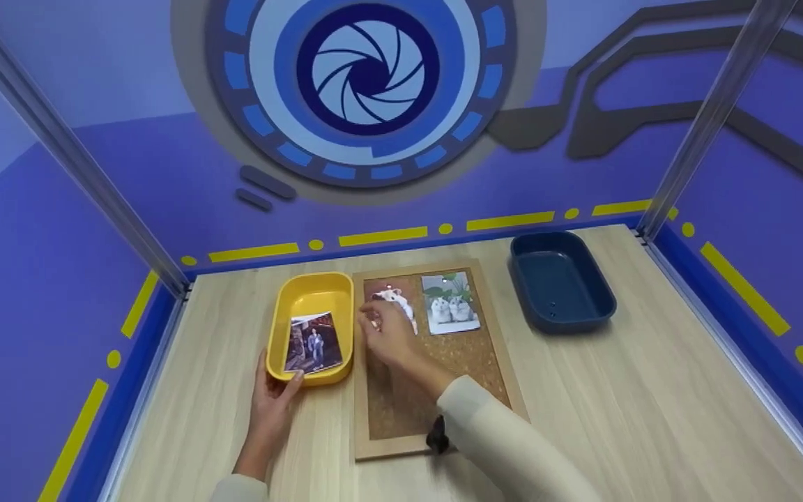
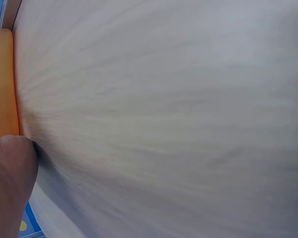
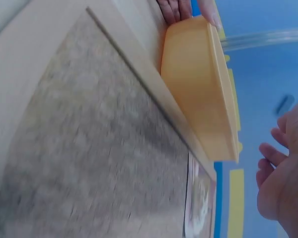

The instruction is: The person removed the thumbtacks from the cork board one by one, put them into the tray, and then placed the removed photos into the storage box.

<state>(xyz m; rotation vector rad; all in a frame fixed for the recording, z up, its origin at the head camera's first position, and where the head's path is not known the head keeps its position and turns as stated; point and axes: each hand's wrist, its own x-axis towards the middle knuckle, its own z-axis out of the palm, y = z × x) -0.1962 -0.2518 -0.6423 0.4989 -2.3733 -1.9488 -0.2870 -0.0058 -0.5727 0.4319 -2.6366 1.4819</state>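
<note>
My left hand (image 1: 272, 401) grips the near left corner of a yellow tray (image 1: 349, 300), thumb over the rim and fingers along the outer side. Inside that tray lie photos, the top one (image 1: 313, 343) showing a standing figure. Above the left side of a wood-framed cork board (image 1: 464, 369) is my right hand (image 1: 391, 335), its fingers loosely bent with nothing visible in them. It partly hides a photo of a white animal (image 1: 391, 291) on the board. To the right of that, a photo of two hamsters (image 1: 450, 307) is on the cork, a small pin at its top.
A dark blue tray (image 1: 563, 279) stands right of the board, with a few tiny pins at its near end. A small black object (image 1: 437, 436) overlaps the board's near edge beside my right sleeve. Blue-purple panels (image 1: 129, 181) enclose the wooden table.
</note>
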